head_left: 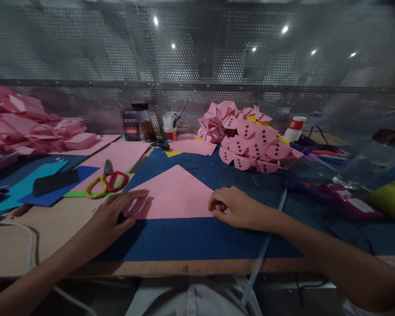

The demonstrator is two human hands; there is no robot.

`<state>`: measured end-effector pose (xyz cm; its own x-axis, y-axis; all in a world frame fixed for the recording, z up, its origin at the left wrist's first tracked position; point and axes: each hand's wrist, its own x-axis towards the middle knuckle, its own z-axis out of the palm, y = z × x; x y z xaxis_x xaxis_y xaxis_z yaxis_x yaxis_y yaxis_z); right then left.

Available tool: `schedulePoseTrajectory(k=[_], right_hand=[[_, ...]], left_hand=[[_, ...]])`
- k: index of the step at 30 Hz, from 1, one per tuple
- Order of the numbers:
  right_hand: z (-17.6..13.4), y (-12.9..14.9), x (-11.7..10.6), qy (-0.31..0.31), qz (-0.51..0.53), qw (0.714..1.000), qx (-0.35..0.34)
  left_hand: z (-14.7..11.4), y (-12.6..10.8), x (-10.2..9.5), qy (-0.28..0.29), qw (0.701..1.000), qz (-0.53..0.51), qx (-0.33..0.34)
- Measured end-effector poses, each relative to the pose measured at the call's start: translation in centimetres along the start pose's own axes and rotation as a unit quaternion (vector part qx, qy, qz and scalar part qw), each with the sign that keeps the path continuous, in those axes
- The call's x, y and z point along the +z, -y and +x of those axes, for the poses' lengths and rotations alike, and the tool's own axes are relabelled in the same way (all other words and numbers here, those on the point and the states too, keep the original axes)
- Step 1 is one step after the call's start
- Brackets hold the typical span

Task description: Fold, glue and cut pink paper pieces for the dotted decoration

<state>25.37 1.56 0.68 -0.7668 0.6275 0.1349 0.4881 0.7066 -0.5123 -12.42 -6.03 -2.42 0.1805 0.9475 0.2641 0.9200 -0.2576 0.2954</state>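
A sheet of pink paper (179,193), folded into a wide triangle, lies on the blue mat (191,239) in front of me with its point away from me. My left hand (121,210) rests at the left corner, fingers stretched over the paper and thumb apart. At the right corner, my right hand (230,206) is closed, its fingers curled on the paper and the thumb near the front edge. Part of that corner is hidden beneath the hand. Scissors (107,182) with one yellow and one red handle lie just beyond my left hand.
Piles of folded pink paper stand at the far left (23,118) and back right (253,140), the latter dotted with dark marks. Paper cups (296,127) are behind. A purple glue gun (349,199) lies right. Blue sheets (57,193) lie left; a perforated metal wall (197,52) closes the back.
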Motion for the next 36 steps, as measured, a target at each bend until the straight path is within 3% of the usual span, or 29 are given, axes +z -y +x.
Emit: schedulePoseTrajectory(k=[19,25,31,36], right_hand=[[0.0,0.2,-0.2,0.003,0.003,1.0,0.006],[-0.1,0.1,-0.1,0.001,0.009,1.0,0.001],[0.0,0.1,0.0,-0.003,-0.003,1.0,-0.004],[0.0,0.2,-0.1,0.004,-0.008,1.0,0.001]], left_hand=[[-0.5,0.2,-0.2,0.001,0.999,-0.026,0.032],[-1.0,-2.3,-1.1,-0.097,0.993,-0.018,0.063],[0.5,-7.1,0.6,0.002,0.973,-0.005,0.229],[1.8,-8.4,2.0,0.038,0.969,-0.008,0.246]])
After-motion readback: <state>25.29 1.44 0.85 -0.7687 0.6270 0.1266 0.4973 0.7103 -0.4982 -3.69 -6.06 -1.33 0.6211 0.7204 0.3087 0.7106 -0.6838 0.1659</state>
